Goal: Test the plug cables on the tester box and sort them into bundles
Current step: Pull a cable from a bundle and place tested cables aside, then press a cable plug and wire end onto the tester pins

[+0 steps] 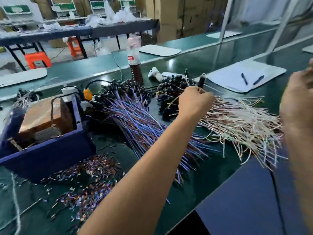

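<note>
1. One plug cable (201,83) is pinched at the fingertips of the left hand (194,101); the black plug stands up out of the grip, tip away from the person, long axis near upright with a slight lean. Its wire tail cannot be traced behind the hand
2. The tester box (50,133) lies well to the left of the grip and nearer the person; the held plug is over the gap between the two piles, so the coming move is judged to be a leftward carry by the left hand, which is the nearer one to the box
3. The right hand (298,106) is raised at the right edge, blurred; whether anything is held cannot be told
4. Counts: two big loose bundles on the green bench (211,175) — the blue-purple bundle (138,122) beside the box, the pale pink-white bundle (242,121) to the right; cables per bundle too many to count. One small cable clump (25,97) sits far left
5. Also counted: one bottle (133,53), two pens (244,78) on one paper sheet (243,77), one scatter of cut wire scraps (88,180) in front of the box
</note>
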